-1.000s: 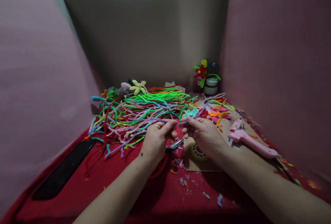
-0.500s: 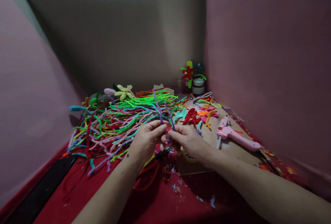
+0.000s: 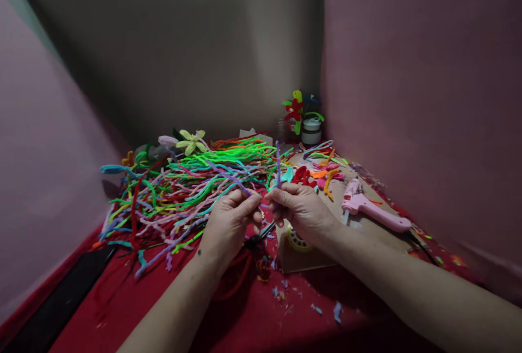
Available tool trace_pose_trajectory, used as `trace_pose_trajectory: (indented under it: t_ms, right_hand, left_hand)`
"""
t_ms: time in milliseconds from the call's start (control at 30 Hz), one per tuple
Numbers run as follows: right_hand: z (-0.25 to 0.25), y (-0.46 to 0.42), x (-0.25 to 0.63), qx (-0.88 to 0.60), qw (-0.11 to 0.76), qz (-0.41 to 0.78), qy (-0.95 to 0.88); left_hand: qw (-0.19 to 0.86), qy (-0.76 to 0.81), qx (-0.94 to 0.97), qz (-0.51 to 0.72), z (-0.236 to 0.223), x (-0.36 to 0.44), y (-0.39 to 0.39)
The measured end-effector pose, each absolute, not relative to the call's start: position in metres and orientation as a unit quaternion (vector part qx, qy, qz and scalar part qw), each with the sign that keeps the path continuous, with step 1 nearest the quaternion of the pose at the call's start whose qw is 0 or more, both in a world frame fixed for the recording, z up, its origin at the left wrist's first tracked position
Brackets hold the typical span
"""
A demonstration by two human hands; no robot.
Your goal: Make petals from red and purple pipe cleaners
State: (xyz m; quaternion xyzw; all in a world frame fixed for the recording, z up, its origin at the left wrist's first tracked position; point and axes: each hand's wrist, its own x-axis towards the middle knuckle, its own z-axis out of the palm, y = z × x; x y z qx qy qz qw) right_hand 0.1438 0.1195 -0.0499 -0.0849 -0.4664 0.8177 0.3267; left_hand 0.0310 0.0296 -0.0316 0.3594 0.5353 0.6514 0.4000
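My left hand [image 3: 238, 211] and my right hand [image 3: 291, 203] are close together above the red cloth, thumbs and fingers pinched. A purple pipe cleaner [image 3: 278, 165] rises upright out of my right hand's pinch. From my left hand's pinch a purple length slants up and to the left over the pile; whether it is the same stem as the upright one I cannot tell. Beneath my hands lie dark-handled scissors [image 3: 255, 240], partly covered by my left hand. A yellow-rimmed round piece with holes [image 3: 299, 239] shows below my right hand.
A large pile of coloured pipe cleaners [image 3: 187, 195] spreads at the left. A pink glue gun [image 3: 373, 209] lies on cardboard [image 3: 310, 263] at the right, near fuzzy petal shapes [image 3: 330, 181]. Pipe-cleaner flowers [image 3: 294, 109] stand beside a lidded jar [image 3: 311, 132] at the back.
My hands have moved slightly apart. The purple end at my left hand has tipped left, and the one at my right hand now stands upright.
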Motion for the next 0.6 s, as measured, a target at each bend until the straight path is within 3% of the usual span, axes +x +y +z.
trace_pose_trajectory:
  t_ms: [467, 600]
  right_hand:
    - [-0.0505, 0.1151, 0.1467, -0.161, 0.183, 0.815, -0.525]
    - [-0.0514, 0.1155, 0.1467, -0.122, 0.208, 0.838, -0.489]
  left_hand:
    - [0.502, 0.501, 0.317, 0.63, -0.0345, 0.0313, 0.0301]
    - [0.46, 0.505, 0.294, 0.669, -0.0324, 0.0289, 0.0309]
